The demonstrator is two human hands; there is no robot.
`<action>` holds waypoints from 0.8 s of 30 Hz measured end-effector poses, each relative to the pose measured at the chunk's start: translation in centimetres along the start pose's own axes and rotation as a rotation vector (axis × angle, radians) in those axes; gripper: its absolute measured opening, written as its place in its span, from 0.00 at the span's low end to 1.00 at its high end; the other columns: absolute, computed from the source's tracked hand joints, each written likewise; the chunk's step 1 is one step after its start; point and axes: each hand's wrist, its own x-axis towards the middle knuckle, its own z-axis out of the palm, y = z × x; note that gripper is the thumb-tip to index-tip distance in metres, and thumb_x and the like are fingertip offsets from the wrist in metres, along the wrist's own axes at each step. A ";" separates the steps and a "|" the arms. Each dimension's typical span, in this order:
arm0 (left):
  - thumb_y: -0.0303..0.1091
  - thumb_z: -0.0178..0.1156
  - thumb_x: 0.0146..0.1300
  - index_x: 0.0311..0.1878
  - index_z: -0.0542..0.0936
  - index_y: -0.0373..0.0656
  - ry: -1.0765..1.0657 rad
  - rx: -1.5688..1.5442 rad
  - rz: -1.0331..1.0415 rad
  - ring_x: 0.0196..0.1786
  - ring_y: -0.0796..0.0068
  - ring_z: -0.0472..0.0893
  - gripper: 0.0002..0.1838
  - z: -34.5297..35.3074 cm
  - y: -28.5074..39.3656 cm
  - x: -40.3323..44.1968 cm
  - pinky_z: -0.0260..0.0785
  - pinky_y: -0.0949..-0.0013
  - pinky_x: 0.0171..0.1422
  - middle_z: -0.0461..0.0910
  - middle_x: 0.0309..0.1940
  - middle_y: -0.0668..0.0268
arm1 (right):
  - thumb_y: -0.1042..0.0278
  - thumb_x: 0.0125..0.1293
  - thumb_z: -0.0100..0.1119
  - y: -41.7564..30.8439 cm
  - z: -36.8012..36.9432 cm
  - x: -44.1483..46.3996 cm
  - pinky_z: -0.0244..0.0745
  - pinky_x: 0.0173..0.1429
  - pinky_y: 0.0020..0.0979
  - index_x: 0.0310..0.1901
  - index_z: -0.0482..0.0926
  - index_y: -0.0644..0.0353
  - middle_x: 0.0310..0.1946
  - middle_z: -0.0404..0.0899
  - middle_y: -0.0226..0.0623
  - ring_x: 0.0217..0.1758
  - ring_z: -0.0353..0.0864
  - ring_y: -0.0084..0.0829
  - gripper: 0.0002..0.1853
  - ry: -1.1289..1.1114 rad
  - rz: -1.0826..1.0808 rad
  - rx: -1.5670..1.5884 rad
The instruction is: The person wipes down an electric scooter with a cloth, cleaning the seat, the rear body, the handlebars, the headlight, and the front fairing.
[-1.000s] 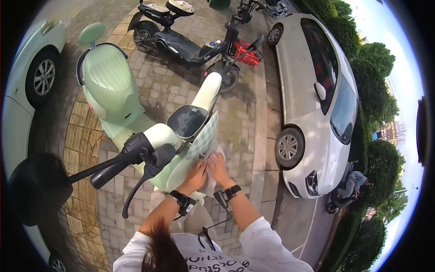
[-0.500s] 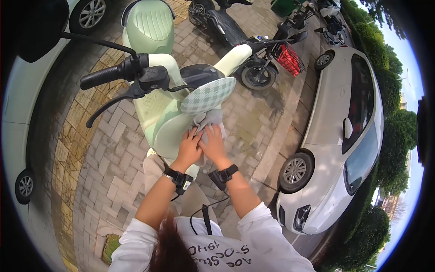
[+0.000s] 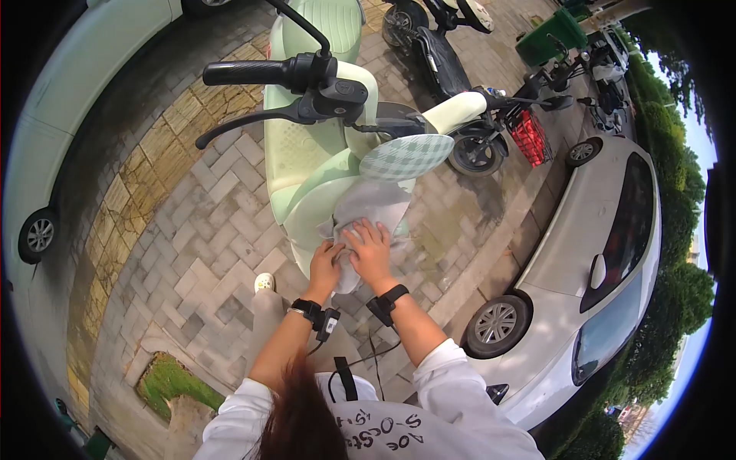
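Observation:
A grey cloth point(image 3: 376, 201) lies spread over the front panel of a pale green scooter point(image 3: 310, 153), below its checkered oval piece point(image 3: 406, 157). My right hand point(image 3: 370, 253) rests on the cloth with its fingers spread. Just to its left, my left hand point(image 3: 325, 268) touches the cloth's left edge with bent fingers; whether it pinches the fabric cannot be made out. The scooter's black handlebar grip point(image 3: 249, 73) and brake lever point(image 3: 245, 126) are above and left of my hands.
A black scooter point(image 3: 445, 65) with a red basket point(image 3: 530, 138) stands beyond the green one. A white car point(image 3: 567, 253) is parked at right, another car point(image 3: 77, 84) at left. A green bin point(image 3: 552, 37) is at the back; a grass patch point(image 3: 172, 383) lies lower left.
The view has turned, so the scooter sits higher in it. The cloth, bunched under my hands before, is now spread flatter, and my right hand's fingers have fanned out.

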 end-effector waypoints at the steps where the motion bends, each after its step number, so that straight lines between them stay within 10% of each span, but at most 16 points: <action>1: 0.16 0.54 0.41 0.44 0.76 0.40 0.010 0.002 -0.005 0.43 0.57 0.73 0.21 -0.4 -0.4 0.1 0.66 0.66 0.47 0.71 0.41 0.56 | 0.71 0.38 0.58 -0.1 -0.1 0.1 0.51 0.61 0.45 0.46 0.74 0.50 0.47 0.70 0.36 0.57 0.63 0.36 0.25 -0.031 -0.015 0.000; 9: 0.19 0.50 0.40 0.36 0.81 0.43 -0.379 -0.012 -0.087 0.40 0.54 0.74 0.18 -4.0 -3.7 -0.8 0.66 0.61 0.44 0.76 0.34 0.55 | 0.74 0.36 0.58 -3.7 2.1 -0.9 0.61 0.52 0.38 0.44 0.75 0.51 0.36 0.73 0.39 0.46 0.71 0.36 0.25 -0.401 0.174 0.030; 18: 0.15 0.49 0.42 0.42 0.78 0.46 -0.219 -0.078 0.262 0.48 0.56 0.68 0.23 -12.5 -0.9 6.5 0.63 0.64 0.52 0.72 0.44 0.60 | 0.77 0.41 0.55 -10.6 0.4 5.4 0.64 0.44 0.39 0.43 0.75 0.56 0.37 0.70 0.38 0.39 0.68 0.41 0.22 0.207 0.264 -0.048; 24: 0.16 0.49 0.43 0.41 0.77 0.42 -0.168 -0.114 0.215 0.42 0.52 0.71 0.20 -11.6 -2.5 13.2 0.65 0.62 0.47 0.73 0.42 0.57 | 0.77 0.41 0.55 -5.4 4.1 11.3 0.61 0.49 0.39 0.42 0.77 0.50 0.39 0.66 0.38 0.44 0.66 0.39 0.21 0.164 0.513 -0.186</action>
